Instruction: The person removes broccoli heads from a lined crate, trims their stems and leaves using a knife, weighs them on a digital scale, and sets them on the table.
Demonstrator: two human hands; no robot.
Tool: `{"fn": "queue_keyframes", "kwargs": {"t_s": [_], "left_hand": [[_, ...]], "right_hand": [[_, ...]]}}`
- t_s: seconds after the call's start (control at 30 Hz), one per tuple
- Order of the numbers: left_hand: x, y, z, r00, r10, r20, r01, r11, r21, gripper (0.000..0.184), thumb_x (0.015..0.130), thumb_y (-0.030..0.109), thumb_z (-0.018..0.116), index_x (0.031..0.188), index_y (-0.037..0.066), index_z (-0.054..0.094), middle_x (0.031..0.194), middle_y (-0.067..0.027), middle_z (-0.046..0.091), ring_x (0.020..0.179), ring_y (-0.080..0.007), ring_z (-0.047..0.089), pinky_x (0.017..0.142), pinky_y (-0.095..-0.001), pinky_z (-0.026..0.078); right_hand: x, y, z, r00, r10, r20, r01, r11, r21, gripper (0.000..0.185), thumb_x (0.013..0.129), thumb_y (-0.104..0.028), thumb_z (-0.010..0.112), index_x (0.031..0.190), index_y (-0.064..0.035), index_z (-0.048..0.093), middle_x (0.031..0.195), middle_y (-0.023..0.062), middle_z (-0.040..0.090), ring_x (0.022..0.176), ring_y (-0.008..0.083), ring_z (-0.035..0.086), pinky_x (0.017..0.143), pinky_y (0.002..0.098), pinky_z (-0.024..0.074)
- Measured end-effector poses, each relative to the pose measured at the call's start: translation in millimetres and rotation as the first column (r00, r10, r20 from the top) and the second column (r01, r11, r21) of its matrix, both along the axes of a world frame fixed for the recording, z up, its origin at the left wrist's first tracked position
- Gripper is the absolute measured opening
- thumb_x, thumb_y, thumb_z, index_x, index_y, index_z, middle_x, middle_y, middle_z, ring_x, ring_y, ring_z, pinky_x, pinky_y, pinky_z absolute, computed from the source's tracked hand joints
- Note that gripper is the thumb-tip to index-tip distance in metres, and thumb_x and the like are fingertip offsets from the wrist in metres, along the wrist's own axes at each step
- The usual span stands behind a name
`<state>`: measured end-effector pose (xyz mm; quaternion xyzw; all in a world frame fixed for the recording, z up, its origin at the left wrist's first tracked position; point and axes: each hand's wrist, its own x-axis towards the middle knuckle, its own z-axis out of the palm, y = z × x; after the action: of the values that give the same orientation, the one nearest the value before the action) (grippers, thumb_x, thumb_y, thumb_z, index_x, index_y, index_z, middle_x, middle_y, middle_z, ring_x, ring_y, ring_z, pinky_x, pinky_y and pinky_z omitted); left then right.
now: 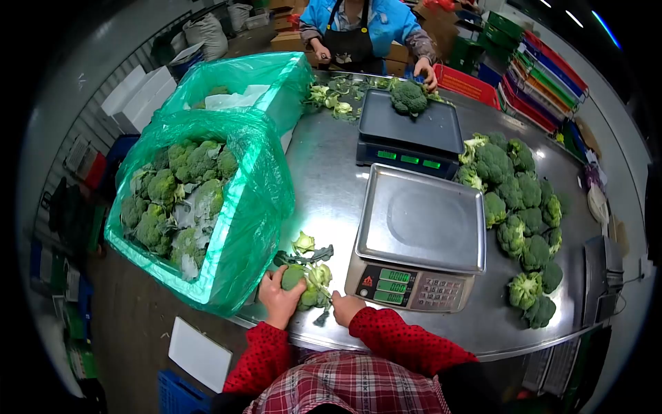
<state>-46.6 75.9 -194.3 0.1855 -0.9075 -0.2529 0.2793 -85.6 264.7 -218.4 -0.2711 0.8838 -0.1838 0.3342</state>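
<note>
Your left hand (281,300) had its fingers wrapped round the broccoli (294,277), which sat at their tips, just left of your right hand (347,308); those fingers were curled in beside it, though whether they gripped anything I couldn't tell. The table's (323,200) front edge ran close on your side of both hands. Trimmings (303,242) lay just beyond your left fingers, the bagged box (258,228) near their left, the scale (422,217) near your right fingers. Farther out, between box and scale, bare steel lay open.

Pale walls (77,86) around a shiny metal table (324,162)
Dull brown floor (131,297) at left; colourful stacked crates (546,77) at far right; pale sacks (207,36) and cardboard boxes (286,43) toward the back; bright strip lights (607,30) at upper right, one bluish.
</note>
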Motion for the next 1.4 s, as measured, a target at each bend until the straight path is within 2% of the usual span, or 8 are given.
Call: {"fn": "queue_keyframes", "kwargs": {"t_s": [0.17, 0.3, 0.43, 0.6, 0.9, 0.97, 1.03, 1.4], "left_hand": [[9, -18, -8, 0.995, -0.08, 0.059, 0.059, 0.955, 0.291, 0.047, 0.063, 0.029, 0.082, 0.104, 0.01, 0.07, 0.09, -0.0177, 0.063, 0.081, -0.033, 0.062, 0.069, -0.0425, 0.051], [29, -16, 4, 0.997, -0.048, 0.066, 0.036, 0.984, 0.173, 0.057, 0.065, 0.027, 0.081, 0.116, 0.01, 0.065, 0.097, -0.0207, 0.066, 0.087, -0.035, 0.063, 0.078, -0.0433, 0.05], [59, -28, -2, 0.993, 0.045, 0.113, -0.092, 0.891, 0.445, 0.06, 0.072, 0.024, 0.078, 0.122, -0.003, 0.057, 0.107, -0.0221, 0.064, 0.096, -0.032, 0.063, 0.087, -0.039, 0.049], [68, -40, -20, 0.994, 0.109, 0.022, -0.065, 0.41, 0.91, 0.055, 0.074, 0.013, 0.071, 0.121, -0.01, 0.054, 0.117, -0.0136, 0.06, 0.102, -0.0227, 0.059, 0.093, -0.0329, 0.045], [65, -13, 29, 0.975, 0.076, -0.209, 0.213, -0.047, 0.976, 0.064, 0.077, 0.027, 0.055, 0.131, -0.006, 0.05, 0.13, -0.017, 0.057, 0.117, -0.0295, 0.057, 0.103, -0.0392, 0.042], [53, -6, 42, 0.945, 0.166, -0.282, 0.309, -0.167, 0.937, 0.066, 0.075, 0.03, 0.058, 0.132, -0.003, 0.05, 0.127, -0.017, 0.059, 0.113, -0.0318, 0.059, 0.101, -0.0423, 0.045], [46, -8, 45, 0.931, 0.157, -0.329, 0.353, -0.16, 0.922, 0.069, 0.075, 0.035, 0.055, 0.133, -0.002, 0.049, 0.129, -0.0177, 0.058, 0.114, -0.0323, 0.058, 0.101, -0.0429, 0.045], [22, -8, 42, 0.892, 0.151, -0.426, 0.452, -0.326, 0.83, 0.069, 0.079, 0.034, 0.052, 0.135, -0.004, 0.046, 0.131, -0.0196, 0.056, 0.117, -0.0321, 0.057, 0.103, -0.0423, 0.044]], "right_hand": [[1, 30, -9, 0.991, 0.024, 0.134, -0.014, 0.997, -0.071, 0.029, 0.086, -0.022, 0.055, 0.106, -0.0008, 0.052, 0.087, 0.0277, 0.065, 0.084, 0.0451, 0.065, 0.076, 0.053, 0.0512], [14, 39, -14, 0.974, -0.089, 0.21, 0.128, 0.975, -0.18, 0.038, 0.088, -0.034, 0.063, 0.108, -0.0038, 0.052, 0.084, 0.0265, 0.065, 0.081, 0.045, 0.064, 0.073, 0.0509, 0.0498], [18, 52, -6, 0.96, -0.208, 0.186, 0.249, 0.938, -0.242, 0.039, 0.087, -0.033, 0.065, 0.11, -0.0038, 0.053, 0.081, 0.0248, 0.066, 0.079, 0.0439, 0.064, 0.071, 0.0492, 0.0501], [19, 53, -24, 0.957, -0.281, 0.065, 0.286, 0.898, -0.335, 0.039, 0.087, -0.033, 0.064, 0.111, -0.0042, 0.053, 0.08, 0.0245, 0.066, 0.078, 0.0449, 0.064, 0.069, 0.0517, 0.0504], [24, 13, -9, 0.931, -0.365, -0.011, 0.309, 0.804, -0.508, 0.053, 0.084, -0.017, 0.066, 0.132, -0.002, 0.048, 0.095, 0.0294, 0.065, 0.085, 0.0414, 0.067, 0.076, 0.0459, 0.0525], [16, -5, 0, 0.943, -0.172, 0.286, 0.309, 0.773, -0.554, 0.054, 0.083, -0.014, 0.066, 0.133, -0.0008, 0.047, 0.103, 0.0299, 0.064, 0.089, 0.0388, 0.067, 0.08, 0.0424, 0.0523], [15, -11, 12, 0.945, -0.187, 0.267, 0.314, 0.741, -0.593, 0.053, 0.086, -0.018, 0.066, 0.134, -0.0025, 0.049, 0.116, 0.0268, 0.062, 0.105, 0.0428, 0.061, 0.09, 0.0425, 0.0493], [16, 46, 51, 0.842, -0.449, 0.3, 0.537, 0.642, -0.547, 0.025, 0.087, -0.012, 0.069, 0.107, 0.0016, 0.061, 0.082, 0.0112, 0.068, 0.074, 0.0195, 0.068, 0.071, 0.0301, 0.0521]]}}
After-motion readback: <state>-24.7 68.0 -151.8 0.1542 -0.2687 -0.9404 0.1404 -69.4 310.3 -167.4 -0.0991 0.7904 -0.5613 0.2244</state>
